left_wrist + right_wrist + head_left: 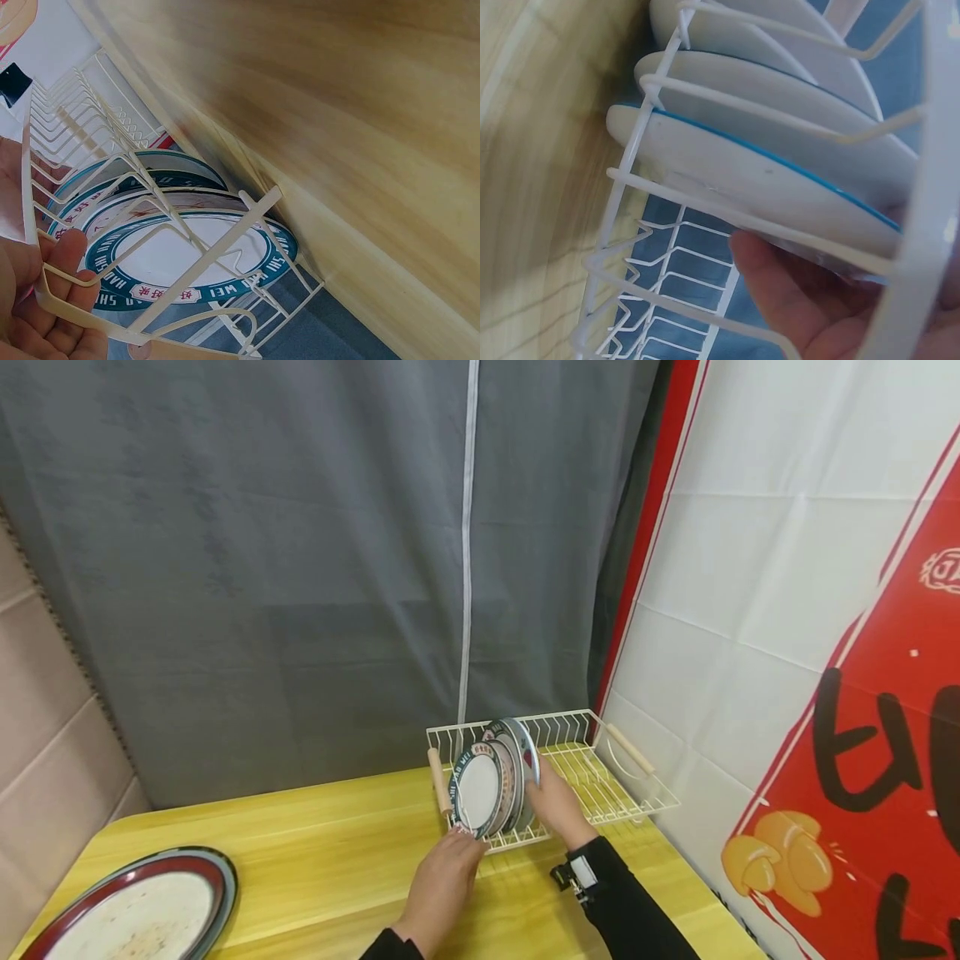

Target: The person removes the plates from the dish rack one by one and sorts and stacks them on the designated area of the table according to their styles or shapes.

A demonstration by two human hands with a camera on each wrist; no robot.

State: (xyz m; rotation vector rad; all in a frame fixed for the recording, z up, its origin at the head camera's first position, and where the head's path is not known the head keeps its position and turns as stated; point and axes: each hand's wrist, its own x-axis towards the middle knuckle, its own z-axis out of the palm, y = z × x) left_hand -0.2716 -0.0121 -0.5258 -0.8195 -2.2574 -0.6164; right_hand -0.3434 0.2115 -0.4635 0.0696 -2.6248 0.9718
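Several white plates with patterned, lettered rims lean together on edge in the left part of a cream wire dish rack (pixel 592 777). The front plate (pixel 478 789) has a green rim with white lettering. My left hand (pixel 446 872) is at the rack's front left, its curled fingers over the wire rim at the plates' lower edge; its exact hold is partly hidden. My right hand (pixel 558 806) grips the rearmost plate (pixel 528 756) at its right edge. In the right wrist view, its fingers (pixel 769 289) lie against that plate's white back.
The rack has wooden handles (pixel 633 750) and stands on a yellow wood-grain table (pixel 322 860). A large oval tray (pixel 142 902) with a dark red band lies at the left. Behind hangs a grey curtain (pixel 337 568); a red and white printed sheet (pixel 750 610) hangs at the right.
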